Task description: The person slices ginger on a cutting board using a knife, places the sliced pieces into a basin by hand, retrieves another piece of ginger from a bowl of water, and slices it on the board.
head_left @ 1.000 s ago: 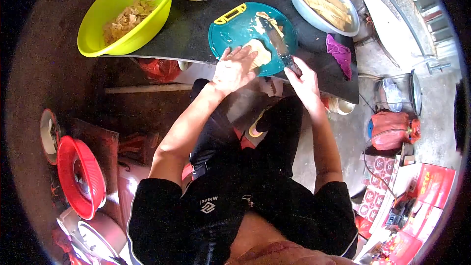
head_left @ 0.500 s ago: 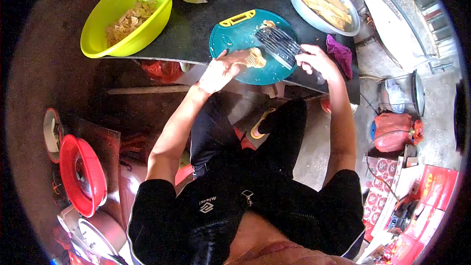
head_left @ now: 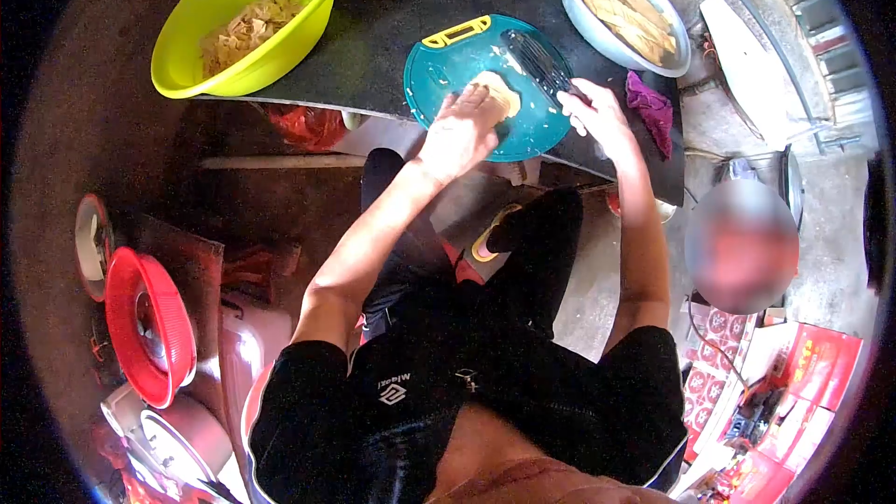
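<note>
My left hand (head_left: 459, 135) lies over a pale yellow, flat food piece (head_left: 505, 96), holding it against the round teal cutting board (head_left: 439, 65); its fingertips cover part of the piece. In my right hand (head_left: 597, 114) is the handle of a kitchen knife (head_left: 539, 61) with a broad, dark, striped blade. The blade is tilted over the board's right side, apart from the piece. Small pale scraps are scattered on the board.
A lime-green basin (head_left: 280, 56) with cut pale pieces stands at the left of the dark table (head_left: 373, 37). A light metal basin (head_left: 570, 0) at the right holds flat yellowish pieces. A purple cloth (head_left: 651, 110) lies by the right edge. A red plastic basket (head_left: 140, 317) sits lower left.
My left hand has moved right and turned palm down, bringing the food piece toward the board's middle. The knife has shifted slightly up and right, away from the piece.
</note>
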Action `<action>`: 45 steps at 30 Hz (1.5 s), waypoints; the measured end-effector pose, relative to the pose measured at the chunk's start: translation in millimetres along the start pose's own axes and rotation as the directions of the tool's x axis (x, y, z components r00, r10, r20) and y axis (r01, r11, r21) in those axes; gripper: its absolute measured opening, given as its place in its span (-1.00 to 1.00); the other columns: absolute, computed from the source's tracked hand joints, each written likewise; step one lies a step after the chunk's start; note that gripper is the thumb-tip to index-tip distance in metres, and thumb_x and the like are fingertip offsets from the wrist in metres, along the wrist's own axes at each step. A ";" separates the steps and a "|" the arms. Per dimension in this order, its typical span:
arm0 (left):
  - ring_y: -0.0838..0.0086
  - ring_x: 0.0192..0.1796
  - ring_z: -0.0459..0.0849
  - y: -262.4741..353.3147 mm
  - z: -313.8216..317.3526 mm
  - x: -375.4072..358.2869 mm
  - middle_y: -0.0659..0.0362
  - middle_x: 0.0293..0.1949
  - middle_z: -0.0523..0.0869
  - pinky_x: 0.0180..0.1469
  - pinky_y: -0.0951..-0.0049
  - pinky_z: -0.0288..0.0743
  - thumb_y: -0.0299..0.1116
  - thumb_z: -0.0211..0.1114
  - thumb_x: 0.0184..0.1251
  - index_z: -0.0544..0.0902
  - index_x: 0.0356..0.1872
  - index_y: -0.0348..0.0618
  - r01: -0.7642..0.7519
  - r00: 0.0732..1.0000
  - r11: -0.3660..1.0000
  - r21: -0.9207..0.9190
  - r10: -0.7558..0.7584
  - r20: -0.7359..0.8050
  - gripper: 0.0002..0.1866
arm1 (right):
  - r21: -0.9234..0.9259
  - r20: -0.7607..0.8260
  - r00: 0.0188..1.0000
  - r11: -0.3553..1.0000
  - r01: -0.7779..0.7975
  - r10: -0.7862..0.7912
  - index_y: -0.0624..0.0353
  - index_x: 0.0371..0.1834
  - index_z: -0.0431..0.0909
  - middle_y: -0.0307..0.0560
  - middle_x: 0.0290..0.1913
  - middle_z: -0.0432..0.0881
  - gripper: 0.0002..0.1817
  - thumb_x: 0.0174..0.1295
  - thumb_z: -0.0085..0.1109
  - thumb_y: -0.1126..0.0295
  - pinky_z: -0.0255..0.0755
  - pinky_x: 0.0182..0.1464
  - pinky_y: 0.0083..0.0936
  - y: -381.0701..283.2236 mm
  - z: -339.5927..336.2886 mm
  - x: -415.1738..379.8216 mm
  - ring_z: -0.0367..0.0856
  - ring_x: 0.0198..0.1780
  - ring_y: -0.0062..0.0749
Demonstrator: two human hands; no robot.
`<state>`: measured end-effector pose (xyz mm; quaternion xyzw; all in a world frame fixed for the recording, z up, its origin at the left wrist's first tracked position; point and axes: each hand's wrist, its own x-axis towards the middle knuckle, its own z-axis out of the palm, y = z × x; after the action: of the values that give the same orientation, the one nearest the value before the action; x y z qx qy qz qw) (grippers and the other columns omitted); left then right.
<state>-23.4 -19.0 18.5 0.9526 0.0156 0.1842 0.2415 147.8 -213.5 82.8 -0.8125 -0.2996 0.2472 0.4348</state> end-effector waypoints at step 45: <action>0.24 -0.30 0.69 -18.9 32.5 -0.4 0.14 -0.42 0.70 -0.13 0.29 0.58 -0.34 0.34 0.03 0.70 -0.45 -0.12 -0.144 0.881 0.989 -0.021 0.118 -0.458 -0.90 | -0.710 0.203 0.979 0.687 0.158 -0.015 0.01 0.39 0.32 0.30 -0.40 0.65 -0.39 0.41 -0.07 -0.10 0.56 -0.21 -0.05 -37.4 74.3 -11.3 0.68 -0.31 0.19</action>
<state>-11.1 -17.1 -16.9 0.8749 0.0023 0.4183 0.2440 80.6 -163.4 79.2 -0.8768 -0.4487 0.1612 0.0626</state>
